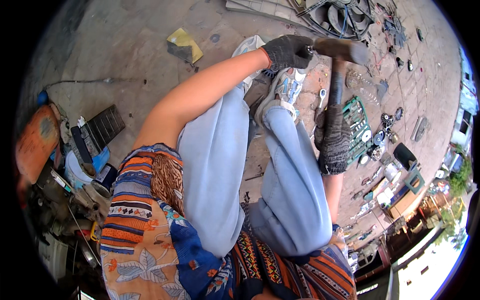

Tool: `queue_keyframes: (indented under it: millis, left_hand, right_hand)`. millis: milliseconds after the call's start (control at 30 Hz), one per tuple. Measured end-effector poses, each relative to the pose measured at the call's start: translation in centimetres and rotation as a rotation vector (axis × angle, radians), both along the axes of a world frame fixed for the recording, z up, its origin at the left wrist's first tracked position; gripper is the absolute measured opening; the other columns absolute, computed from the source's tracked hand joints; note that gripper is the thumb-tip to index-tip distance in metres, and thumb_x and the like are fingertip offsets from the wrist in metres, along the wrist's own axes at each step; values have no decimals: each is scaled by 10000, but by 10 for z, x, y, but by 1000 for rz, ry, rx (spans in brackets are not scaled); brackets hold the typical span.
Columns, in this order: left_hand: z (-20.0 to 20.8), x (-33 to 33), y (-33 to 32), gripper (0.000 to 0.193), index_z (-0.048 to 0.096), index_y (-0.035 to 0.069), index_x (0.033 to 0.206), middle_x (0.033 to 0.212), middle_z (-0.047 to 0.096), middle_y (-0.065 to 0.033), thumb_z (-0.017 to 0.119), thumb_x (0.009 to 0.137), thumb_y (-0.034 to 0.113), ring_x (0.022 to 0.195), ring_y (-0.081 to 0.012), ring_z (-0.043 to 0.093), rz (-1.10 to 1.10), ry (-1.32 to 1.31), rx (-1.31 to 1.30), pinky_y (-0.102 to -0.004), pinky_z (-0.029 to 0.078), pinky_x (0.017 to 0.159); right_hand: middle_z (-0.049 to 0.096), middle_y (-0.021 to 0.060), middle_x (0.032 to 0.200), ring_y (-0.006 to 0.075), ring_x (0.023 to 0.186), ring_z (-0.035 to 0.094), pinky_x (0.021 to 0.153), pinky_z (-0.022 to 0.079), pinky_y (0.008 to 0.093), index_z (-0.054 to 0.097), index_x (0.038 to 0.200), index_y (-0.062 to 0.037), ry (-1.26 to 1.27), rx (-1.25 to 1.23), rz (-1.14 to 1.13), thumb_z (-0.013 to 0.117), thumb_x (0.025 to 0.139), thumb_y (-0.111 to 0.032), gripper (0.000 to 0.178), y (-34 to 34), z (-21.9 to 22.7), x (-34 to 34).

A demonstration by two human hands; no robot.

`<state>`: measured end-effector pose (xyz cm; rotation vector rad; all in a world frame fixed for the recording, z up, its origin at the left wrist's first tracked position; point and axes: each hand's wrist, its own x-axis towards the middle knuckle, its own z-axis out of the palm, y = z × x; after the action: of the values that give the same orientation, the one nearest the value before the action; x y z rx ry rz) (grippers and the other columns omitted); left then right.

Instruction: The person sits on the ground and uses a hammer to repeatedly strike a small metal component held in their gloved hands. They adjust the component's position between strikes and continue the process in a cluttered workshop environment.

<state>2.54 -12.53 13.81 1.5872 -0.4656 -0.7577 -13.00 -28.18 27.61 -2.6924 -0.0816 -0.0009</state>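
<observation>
My right hand point(333, 137), in a dark grey knitted glove, is wrapped round the dark handle of a hammer point(337, 82). The hammer's heavy, worn head point(345, 50) is at the top of the upright handle, just right of my left hand. My left hand point(286, 52), gloved too, is closed in a fist above my shoes. A small bit of metal point(310, 49) shows at its fingers, beside the hammer head; I cannot make out what it belongs to, or whether the two touch. Beneath that fist a dark toothed part point(270, 73) is partly hidden between my shoes.
A ratchet wrench point(322, 95) and a green socket set case point(357, 127) lie right of my knee. A coil spring point(367, 87) and a fan assembly point(342, 17) are beyond. Sandpaper-like yellow sheet point(186, 45) lies far left; scrap parts and an orange panel point(37, 142) crowd the left.
</observation>
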Motion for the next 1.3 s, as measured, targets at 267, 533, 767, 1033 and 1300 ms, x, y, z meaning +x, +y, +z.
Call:
queue_keyframes:
  millis: [267,533,767,1033,1300]
  left_hand:
    - [-24,-6,-3,200,533,34,896,704,585,-65,619,750,140,562,-168,597,-8,-92,-127,-318,481,578]
    - [-36,-3,-1,187,561,31,943,795,585,-36,634,785,99,750,-97,519,102,-85,-221,-296,462,719]
    - [-11,3,6,220,567,35,941,805,612,-76,658,767,134,737,-112,541,184,-274,57,-305,471,725]
    - [-26,-7,18,233,575,40,986,899,621,-30,663,773,77,823,-106,566,271,-171,-98,-285,482,795]
    - [-37,-4,12,311,581,36,1049,967,638,-54,683,757,74,870,-121,594,300,-182,-94,-288,493,826]
  right_hand:
    - [539,44,633,167,508,514,422,380,294,545,813,-75,112,429,-337,560,732,18,124,0,41,-5]
    - [482,12,558,103,395,420,359,305,242,518,783,-104,314,890,-808,514,883,-359,274,15,38,10]
    - [540,95,641,248,527,535,486,416,387,537,870,-55,102,56,-72,574,817,-135,103,3,-13,0]
    - [513,-12,567,78,414,436,371,292,222,573,761,-67,355,872,-867,492,876,-533,487,19,22,2]
    - [489,-15,539,74,392,403,369,269,215,566,769,-93,502,809,-837,533,856,-527,443,15,6,-6]
